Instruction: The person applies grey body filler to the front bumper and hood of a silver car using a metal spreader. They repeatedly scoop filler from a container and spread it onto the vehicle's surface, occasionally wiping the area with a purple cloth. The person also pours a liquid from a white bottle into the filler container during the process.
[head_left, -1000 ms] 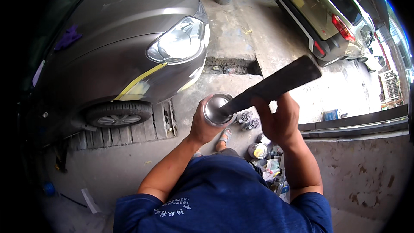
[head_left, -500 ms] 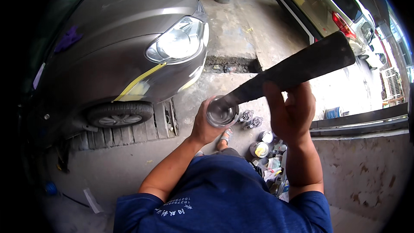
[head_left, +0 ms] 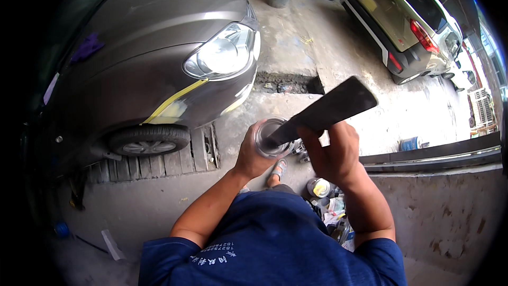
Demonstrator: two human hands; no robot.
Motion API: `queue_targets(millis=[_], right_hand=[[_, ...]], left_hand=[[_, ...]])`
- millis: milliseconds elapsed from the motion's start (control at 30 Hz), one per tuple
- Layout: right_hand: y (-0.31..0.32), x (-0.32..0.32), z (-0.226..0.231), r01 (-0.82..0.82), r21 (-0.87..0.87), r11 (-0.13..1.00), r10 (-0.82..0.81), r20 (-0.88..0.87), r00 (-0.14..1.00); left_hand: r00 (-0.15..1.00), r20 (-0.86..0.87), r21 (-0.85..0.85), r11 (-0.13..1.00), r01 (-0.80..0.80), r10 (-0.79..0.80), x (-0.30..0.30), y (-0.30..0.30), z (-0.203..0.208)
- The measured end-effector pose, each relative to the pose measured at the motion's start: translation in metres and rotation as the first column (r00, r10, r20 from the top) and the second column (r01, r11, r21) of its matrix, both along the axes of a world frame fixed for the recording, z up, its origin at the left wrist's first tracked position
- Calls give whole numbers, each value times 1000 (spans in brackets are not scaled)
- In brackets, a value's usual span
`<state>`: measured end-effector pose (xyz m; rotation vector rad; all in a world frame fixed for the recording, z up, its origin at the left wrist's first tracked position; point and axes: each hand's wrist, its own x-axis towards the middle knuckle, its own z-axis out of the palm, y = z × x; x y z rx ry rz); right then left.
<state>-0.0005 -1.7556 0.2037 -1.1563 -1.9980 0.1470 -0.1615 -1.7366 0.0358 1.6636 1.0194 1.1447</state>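
My left hand (head_left: 248, 152) is wrapped round a clear cup (head_left: 269, 133) with a grey coating inside. In my right hand (head_left: 337, 151) is a dark, flat, tapered stirring stick (head_left: 338, 105), gripped between thumb and fingers. Its narrow tip sits inside the cup, while the broad end slants up to the right. How deep the tip reaches is unclear. Both hands are in front of my body, above the floor.
A dark car (head_left: 159, 69) with yellow masking tape (head_left: 174, 99) by its headlight stands at the left. Farther right is a light-coloured car (head_left: 407, 21). A floor pit (head_left: 288, 83) lies ahead. Paint cans (head_left: 319, 187) and clutter sit by my feet, beside a low wall (head_left: 434, 212).
My right hand has moved left and slightly down, and the stick's broad end has dropped left and away from me. The left hand with the cup has barely moved.
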Motion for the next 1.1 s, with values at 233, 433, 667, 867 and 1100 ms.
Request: queue_targets(millis=[233,433,667,867,1100], right_hand=[[10,-9,15,35,43,998,-25,-198,980],[10,10,-2,59,-25,998,-63,-210,976],[9,-18,6,-63,94,994,65,-10,998],[22,6,15,78,-67,995,-96,-331,939],[20,7,-3,-5,-60,998,-5,-168,986]], left_hand=[[999,-17,94,995,-41,43,-2,-2,-6],[998,-48,48,999,-26,28,-7,-2,-4],[999,-36,41,999,-35,37,-8,-1,-7],[1000,1,96,995,-19,19,-13,0,-3],[999,-22,72,996,-46,48,-12,3,-4]])
